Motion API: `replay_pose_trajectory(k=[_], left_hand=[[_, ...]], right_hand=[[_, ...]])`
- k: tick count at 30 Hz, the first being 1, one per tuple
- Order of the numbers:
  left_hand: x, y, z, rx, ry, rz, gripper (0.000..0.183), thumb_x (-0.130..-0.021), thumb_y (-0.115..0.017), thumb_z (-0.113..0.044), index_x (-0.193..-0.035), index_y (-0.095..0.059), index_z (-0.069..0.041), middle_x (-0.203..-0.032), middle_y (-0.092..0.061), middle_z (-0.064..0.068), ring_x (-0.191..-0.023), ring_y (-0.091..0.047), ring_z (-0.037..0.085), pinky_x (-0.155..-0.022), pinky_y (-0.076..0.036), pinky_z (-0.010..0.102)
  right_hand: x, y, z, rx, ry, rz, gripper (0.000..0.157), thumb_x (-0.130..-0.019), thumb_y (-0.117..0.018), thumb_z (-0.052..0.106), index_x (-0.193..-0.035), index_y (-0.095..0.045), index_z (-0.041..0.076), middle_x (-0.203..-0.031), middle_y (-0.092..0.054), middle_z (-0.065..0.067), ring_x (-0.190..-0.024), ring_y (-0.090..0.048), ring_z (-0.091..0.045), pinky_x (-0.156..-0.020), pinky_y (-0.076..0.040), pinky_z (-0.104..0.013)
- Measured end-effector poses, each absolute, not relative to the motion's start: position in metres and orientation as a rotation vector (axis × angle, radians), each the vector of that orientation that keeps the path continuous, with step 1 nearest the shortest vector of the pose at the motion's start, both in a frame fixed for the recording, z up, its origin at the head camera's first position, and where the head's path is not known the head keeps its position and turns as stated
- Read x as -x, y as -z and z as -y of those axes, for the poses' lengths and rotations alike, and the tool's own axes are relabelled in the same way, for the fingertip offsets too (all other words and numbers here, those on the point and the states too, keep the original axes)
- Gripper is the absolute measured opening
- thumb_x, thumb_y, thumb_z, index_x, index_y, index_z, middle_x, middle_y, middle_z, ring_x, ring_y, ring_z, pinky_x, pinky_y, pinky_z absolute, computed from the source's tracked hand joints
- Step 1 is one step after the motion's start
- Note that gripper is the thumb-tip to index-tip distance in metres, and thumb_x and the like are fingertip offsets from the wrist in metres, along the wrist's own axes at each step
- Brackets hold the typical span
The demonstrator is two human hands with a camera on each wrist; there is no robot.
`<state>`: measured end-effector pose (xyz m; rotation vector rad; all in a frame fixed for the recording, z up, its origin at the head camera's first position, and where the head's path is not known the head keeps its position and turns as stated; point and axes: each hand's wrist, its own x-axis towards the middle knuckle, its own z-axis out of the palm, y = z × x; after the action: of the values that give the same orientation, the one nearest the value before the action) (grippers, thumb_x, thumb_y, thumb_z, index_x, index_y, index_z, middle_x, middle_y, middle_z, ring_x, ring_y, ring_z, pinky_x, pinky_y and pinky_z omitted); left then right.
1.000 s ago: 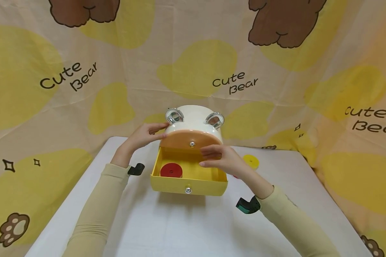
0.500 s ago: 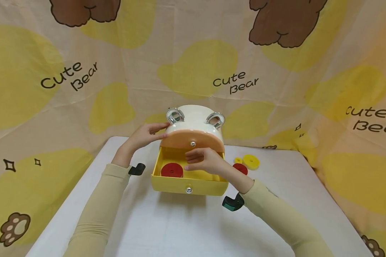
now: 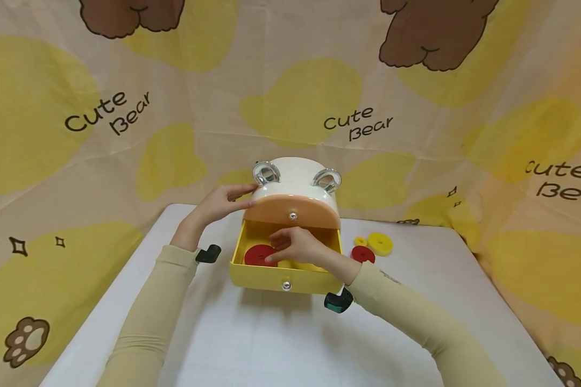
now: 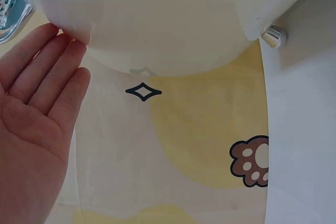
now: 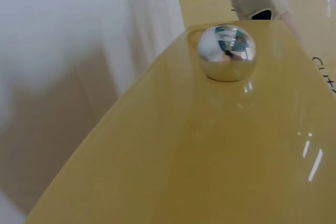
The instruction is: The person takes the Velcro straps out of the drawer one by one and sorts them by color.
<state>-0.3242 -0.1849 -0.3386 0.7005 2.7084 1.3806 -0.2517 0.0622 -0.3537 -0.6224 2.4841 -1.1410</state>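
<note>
A small white cabinet (image 3: pixel 297 171) with silver ears stands mid-table, its orange upper front (image 3: pixel 271 208) flush. Below that, a yellow drawer (image 3: pixel 259 277) is pulled out, and a thick red disc (image 3: pixel 254 255) lies in its left part. My left hand (image 3: pixel 219 203) rests against the cabinet's left side, fingers extended; the left wrist view shows the fingertips at the white wall (image 4: pixel 157 30). Over the drawer, my right hand (image 3: pixel 301 248) reaches in with fingers spread from the thumb, the thumb overlapping the disc's right edge. Only the drawer front (image 5: pixel 173 145) and its silver knob (image 5: pixel 227 53) show in the right wrist view.
Right of the cabinet on the white table (image 3: pixel 271 338) lie another red disc (image 3: pixel 363 254), a larger yellow disc (image 3: pixel 380 244) and a small yellow ring (image 3: pixel 360 241). A patterned cloth (image 3: pixel 290 102) hangs behind and around the table.
My right hand has moved left across the drawer to the red disc, uncovering the pieces on the table at the right. The left hand has stayed at the cabinet's side.
</note>
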Motion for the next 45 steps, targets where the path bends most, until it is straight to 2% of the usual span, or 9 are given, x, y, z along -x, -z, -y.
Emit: replay_pose_trajectory(k=[11, 22, 29, 34, 41, 45], left_hand=[[0.323, 0.339, 0.184, -0.709, -1.376, -2.698, 0.06, -0.084, -0.066, -0.05, -0.138, -0.051, -0.027, -0.144, -0.048, 0.0, -0.136, -0.041, 0.029, -0.107, -0.036, 0.055], [0.322, 0.334, 0.181, -0.721, -1.417, -2.665, 0.054, -0.089, -0.067, -0.028, -0.138, -0.051, -0.012, -0.143, -0.048, 0.01, -0.136, -0.04, 0.032, -0.109, -0.034, 0.053], [0.326, 0.339, 0.184, -0.732, -1.419, -2.678, 0.055, -0.088, -0.068, -0.035, -0.138, -0.052, -0.019, -0.143, -0.049, 0.005, -0.137, -0.039, 0.028, -0.111, -0.033, 0.051], [0.327, 0.34, 0.185, -0.763, -1.393, -2.693, 0.057, -0.086, -0.068, -0.042, -0.137, -0.053, -0.022, -0.142, -0.05, 0.002, -0.136, -0.04, 0.027, -0.111, -0.034, 0.049], [0.328, 0.341, 0.184, -0.774, -1.424, -2.665, 0.056, -0.087, -0.068, -0.034, -0.138, -0.051, -0.017, -0.144, -0.048, 0.005, -0.136, -0.04, 0.027, -0.111, -0.034, 0.047], [0.329, 0.339, 0.184, -0.765, -1.437, -2.657, 0.056, -0.087, -0.068, -0.033, -0.139, -0.051, -0.017, -0.144, -0.048, 0.005, -0.136, -0.04, 0.028, -0.11, -0.034, 0.049]], right_hand=[[0.254, 0.361, -0.054, 0.598, 1.09, -2.462, 0.056, -0.078, -0.078, 0.027, -0.127, -0.059, 0.009, -0.119, -0.066, -0.007, -0.107, -0.064, -0.02, -0.095, -0.051, -0.032], [0.259, 0.367, -0.05, 0.684, 0.938, -2.468, 0.059, -0.079, -0.077, 0.019, -0.133, -0.054, 0.01, -0.127, -0.061, -0.008, -0.112, -0.058, -0.021, -0.098, -0.048, -0.032], [0.261, 0.373, -0.049, 0.773, 0.884, -2.505, 0.061, -0.077, -0.078, 0.016, -0.132, -0.053, 0.008, -0.126, -0.061, -0.011, -0.111, -0.059, -0.023, -0.098, -0.049, -0.032], [0.257, 0.37, -0.051, 0.846, 0.814, -2.557, 0.059, -0.077, -0.079, 0.015, -0.13, -0.055, 0.007, -0.121, -0.063, -0.009, -0.103, -0.058, -0.019, -0.091, -0.05, -0.027], [0.256, 0.369, -0.052, 0.824, 0.811, -2.573, 0.057, -0.077, -0.079, 0.013, -0.129, -0.056, 0.009, -0.118, -0.064, -0.008, -0.106, -0.056, -0.02, -0.094, -0.049, -0.031], [0.257, 0.367, -0.054, 0.813, 0.811, -2.586, 0.056, -0.076, -0.079, 0.016, -0.128, -0.057, 0.009, -0.118, -0.064, -0.006, -0.106, -0.058, -0.019, -0.093, -0.05, -0.029]])
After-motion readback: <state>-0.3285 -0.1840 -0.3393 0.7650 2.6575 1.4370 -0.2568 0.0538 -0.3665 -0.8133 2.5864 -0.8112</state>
